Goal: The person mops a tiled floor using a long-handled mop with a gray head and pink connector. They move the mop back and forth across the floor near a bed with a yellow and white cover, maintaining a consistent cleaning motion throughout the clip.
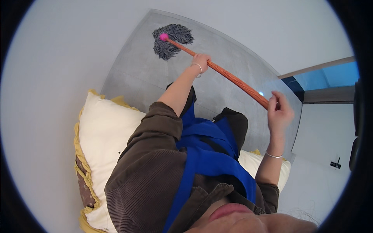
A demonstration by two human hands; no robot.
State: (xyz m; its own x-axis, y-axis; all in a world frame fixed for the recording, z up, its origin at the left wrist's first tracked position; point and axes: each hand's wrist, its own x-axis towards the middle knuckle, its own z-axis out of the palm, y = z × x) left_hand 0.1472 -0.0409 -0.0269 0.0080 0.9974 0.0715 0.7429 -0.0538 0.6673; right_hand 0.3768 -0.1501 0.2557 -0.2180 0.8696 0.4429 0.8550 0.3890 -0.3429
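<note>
A mop with a grey strand head (173,35) rests on the grey tiled floor at the far end, toward the left. Its pink socket (164,37) joins a long wood-patterned handle (235,80) that slants up toward my right side. Around the lower part of the handle my left hand (201,62) is closed, with a bracelet on its wrist. At the upper end of the handle, my right hand (280,112) is closed with curled fingers. It is slightly blurred and covers the very tip of the handle. Another thin bracelet (274,156) circles my right wrist.
White walls (70,66) bound the floor (130,62) at the left and far side. Cream cushions with yellow frills (108,130) lie beside and behind me. A blue-lit window or opening (326,77) is at the right. My blue apron (211,155) hangs in front of me.
</note>
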